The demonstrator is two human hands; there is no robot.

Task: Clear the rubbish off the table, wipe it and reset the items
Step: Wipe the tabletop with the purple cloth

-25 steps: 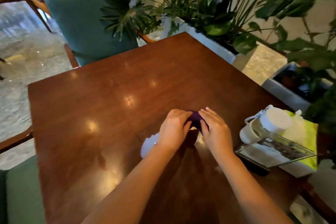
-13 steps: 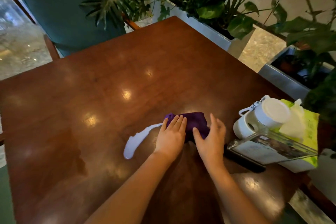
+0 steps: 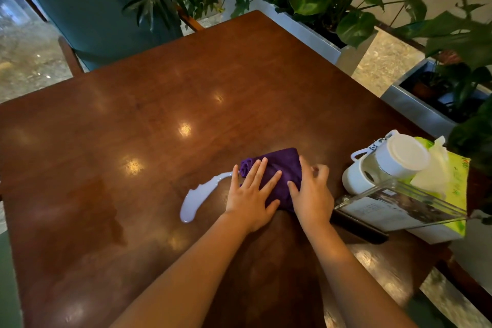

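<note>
A folded purple cloth (image 3: 282,165) lies on the brown wooden table (image 3: 165,93), right of centre. My left hand (image 3: 250,197) lies flat on the cloth's left part with fingers spread and straight. My right hand (image 3: 311,192) presses on the cloth's right edge, fingers a little bent. A streak of white liquid (image 3: 197,198) runs on the table from the cloth toward the left and near side.
At the right table edge stand a white bottle with a lid (image 3: 386,162), a clear acrylic sign holder (image 3: 399,208) and a green tissue pack (image 3: 450,176). A teal chair (image 3: 87,8) is at the far side. Planters with leafy plants (image 3: 332,8) line the far right.
Both hands went from bunched over the cloth to flattened on it. The cloth now shows more, and more of the white streak shows to its left.
</note>
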